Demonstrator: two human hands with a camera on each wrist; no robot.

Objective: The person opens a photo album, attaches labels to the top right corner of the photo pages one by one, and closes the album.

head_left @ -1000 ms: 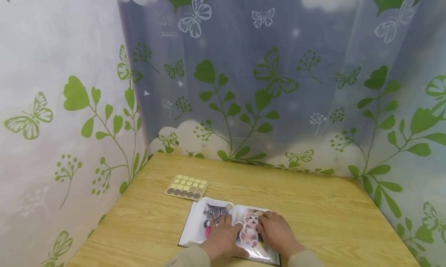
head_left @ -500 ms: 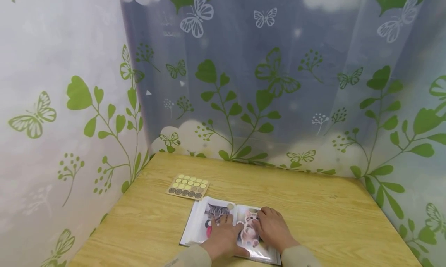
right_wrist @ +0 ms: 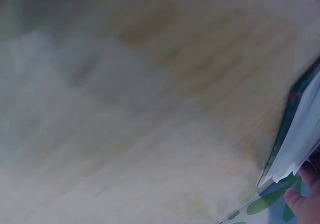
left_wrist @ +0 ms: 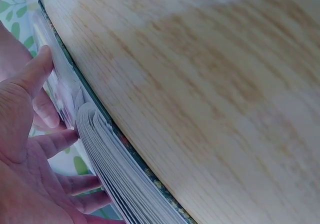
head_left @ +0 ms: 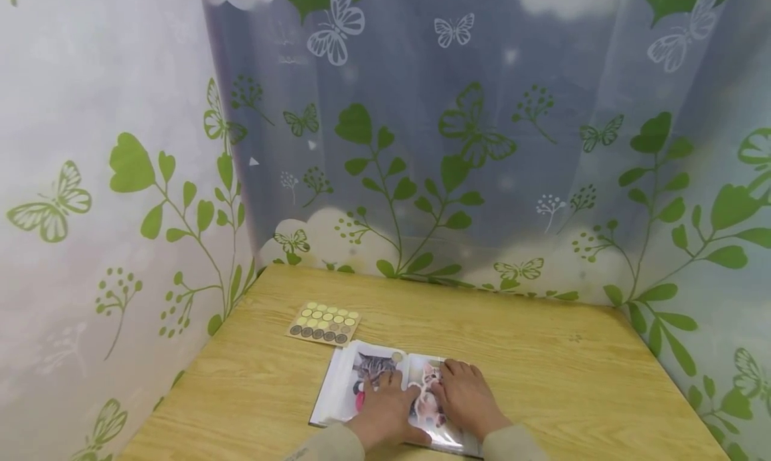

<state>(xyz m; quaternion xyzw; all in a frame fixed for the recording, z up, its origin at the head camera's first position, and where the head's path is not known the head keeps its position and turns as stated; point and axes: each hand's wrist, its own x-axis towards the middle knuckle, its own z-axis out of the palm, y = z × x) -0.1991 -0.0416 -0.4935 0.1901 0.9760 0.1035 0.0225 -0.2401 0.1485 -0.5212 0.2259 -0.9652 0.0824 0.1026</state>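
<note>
A photo album [head_left: 337,387] lies open on the table, its glossy pages showing a tabby cat picture [head_left: 376,366] on the left and a pale kitten picture [head_left: 429,401] on the right. My left hand [head_left: 385,407] rests spread over the middle of the album, fingers on the left page and thumb toward the lower right one. The right hand [head_left: 472,395] lies on the right page with its fingers extended, covering part of the kitten. From the left wrist, the left hand [left_wrist: 30,149] appears beside a thick stack of page edges [left_wrist: 117,166] above a dark green cover [left_wrist: 122,139].
A tan card [head_left: 322,324] with rows of yellow and dark round stickers lies at the album's upper left corner. Wood-grain tabletop [head_left: 572,374] extends around the album. Curtains [head_left: 482,213] printed with leaves and butterflies hang behind the table and along both sides.
My right hand has slid a little to the left across the kitten page. The left hand and the album stay where they were.
</note>
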